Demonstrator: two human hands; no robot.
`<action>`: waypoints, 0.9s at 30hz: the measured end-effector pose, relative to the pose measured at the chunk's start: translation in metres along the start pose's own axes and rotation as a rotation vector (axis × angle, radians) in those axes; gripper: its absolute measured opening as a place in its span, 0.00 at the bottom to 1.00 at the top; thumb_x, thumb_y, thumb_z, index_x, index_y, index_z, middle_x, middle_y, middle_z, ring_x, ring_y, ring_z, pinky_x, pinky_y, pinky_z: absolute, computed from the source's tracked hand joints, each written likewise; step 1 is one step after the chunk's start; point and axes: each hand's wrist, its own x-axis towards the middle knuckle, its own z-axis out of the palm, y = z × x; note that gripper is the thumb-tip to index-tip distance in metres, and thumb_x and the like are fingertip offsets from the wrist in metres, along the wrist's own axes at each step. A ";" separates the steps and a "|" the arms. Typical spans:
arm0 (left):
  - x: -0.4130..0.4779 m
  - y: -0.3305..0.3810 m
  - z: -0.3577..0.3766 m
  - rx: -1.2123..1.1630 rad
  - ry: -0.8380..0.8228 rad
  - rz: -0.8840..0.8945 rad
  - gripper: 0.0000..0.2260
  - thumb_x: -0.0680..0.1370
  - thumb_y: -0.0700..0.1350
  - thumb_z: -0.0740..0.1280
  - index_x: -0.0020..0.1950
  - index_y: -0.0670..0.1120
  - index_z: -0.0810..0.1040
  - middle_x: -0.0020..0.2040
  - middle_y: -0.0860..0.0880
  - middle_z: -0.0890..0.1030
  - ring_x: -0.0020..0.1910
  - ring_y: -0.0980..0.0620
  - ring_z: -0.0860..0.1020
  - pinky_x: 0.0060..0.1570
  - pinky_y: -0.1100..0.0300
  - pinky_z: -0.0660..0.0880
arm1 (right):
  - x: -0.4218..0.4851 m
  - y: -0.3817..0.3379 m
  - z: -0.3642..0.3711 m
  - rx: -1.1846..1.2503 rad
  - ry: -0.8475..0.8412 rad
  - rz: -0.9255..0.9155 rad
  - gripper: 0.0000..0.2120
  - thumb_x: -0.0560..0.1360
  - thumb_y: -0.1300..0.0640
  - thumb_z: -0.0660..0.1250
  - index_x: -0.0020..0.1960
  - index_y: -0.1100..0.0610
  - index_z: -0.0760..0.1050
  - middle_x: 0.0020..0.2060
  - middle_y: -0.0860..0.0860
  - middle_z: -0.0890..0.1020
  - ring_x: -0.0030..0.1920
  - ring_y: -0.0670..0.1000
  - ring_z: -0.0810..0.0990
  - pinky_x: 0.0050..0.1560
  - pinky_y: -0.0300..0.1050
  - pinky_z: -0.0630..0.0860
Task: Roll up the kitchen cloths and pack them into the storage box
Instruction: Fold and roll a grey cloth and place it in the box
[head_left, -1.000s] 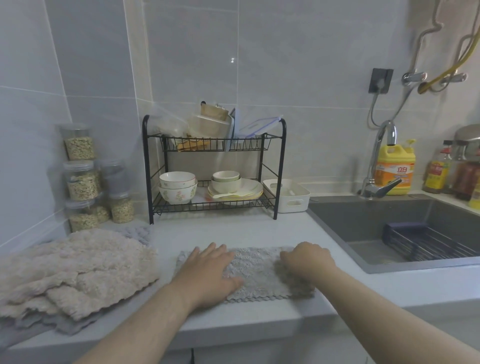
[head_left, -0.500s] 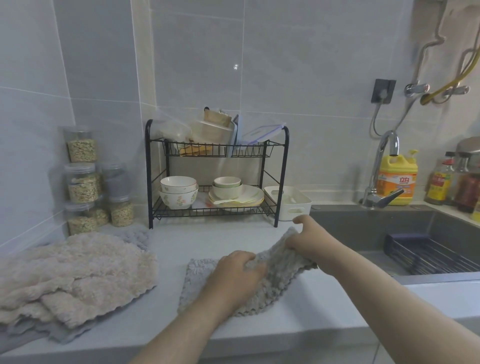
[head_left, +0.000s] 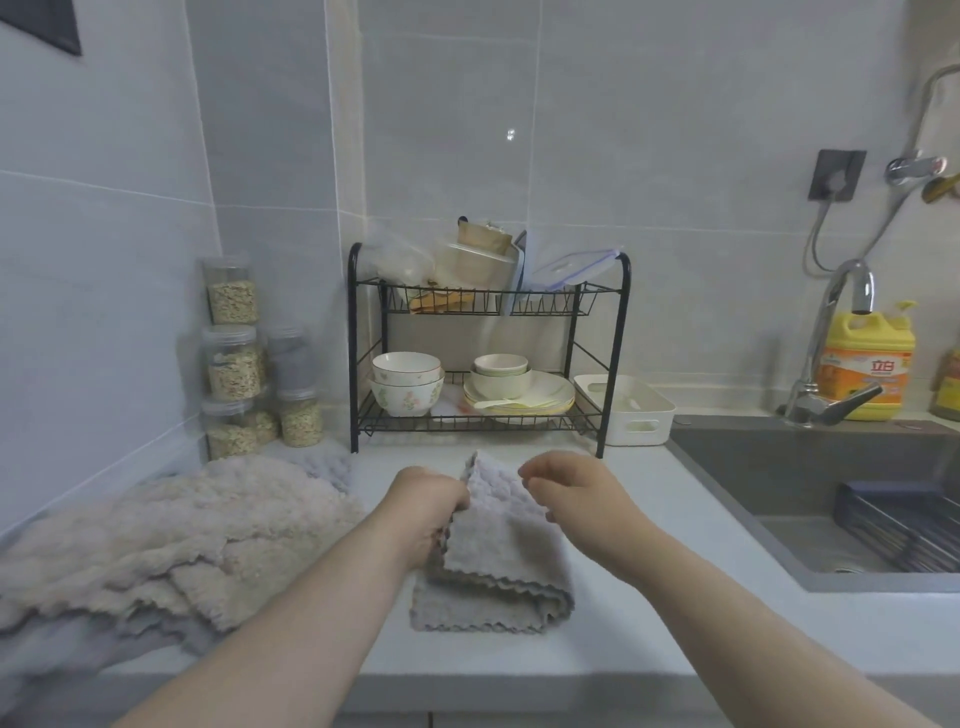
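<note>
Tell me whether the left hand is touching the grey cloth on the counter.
Touching. The head view shows the left hand gripping the left edge of the grey cloth, its fingers curled round the fabric with no gap.

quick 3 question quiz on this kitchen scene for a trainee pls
1. True or false: the white storage box sits in the sink.
2. Where is the pile of beige cloths? A) on the counter, left of the grey cloth B) in the sink C) inside the storage box
3. Fill in: the ___ hand grips the grey cloth's left edge.
Key: 1 false, it stands on the counter beside the dish rack. 2 A. 3 left hand.
</note>
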 end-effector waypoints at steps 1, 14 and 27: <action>0.003 -0.003 -0.003 0.048 0.008 -0.003 0.11 0.70 0.29 0.62 0.33 0.42 0.66 0.29 0.45 0.66 0.24 0.51 0.65 0.26 0.65 0.63 | -0.001 0.008 0.004 -0.113 -0.005 0.005 0.11 0.76 0.61 0.61 0.54 0.53 0.79 0.50 0.48 0.82 0.48 0.48 0.79 0.50 0.42 0.76; 0.011 -0.020 -0.013 0.100 -0.237 -0.210 0.03 0.77 0.30 0.60 0.48 0.33 0.72 0.38 0.37 0.77 0.25 0.47 0.78 0.20 0.59 0.76 | -0.007 0.046 0.022 -0.531 -0.188 -0.129 0.16 0.76 0.58 0.60 0.60 0.50 0.78 0.60 0.47 0.76 0.61 0.50 0.73 0.64 0.42 0.69; -0.015 -0.022 -0.014 0.132 -0.177 -0.221 0.15 0.71 0.33 0.56 0.58 0.40 0.68 0.32 0.46 0.68 0.28 0.50 0.67 0.29 0.64 0.66 | -0.010 0.048 0.021 -0.496 -0.174 -0.172 0.18 0.76 0.61 0.58 0.62 0.50 0.76 0.62 0.46 0.75 0.64 0.47 0.71 0.66 0.40 0.65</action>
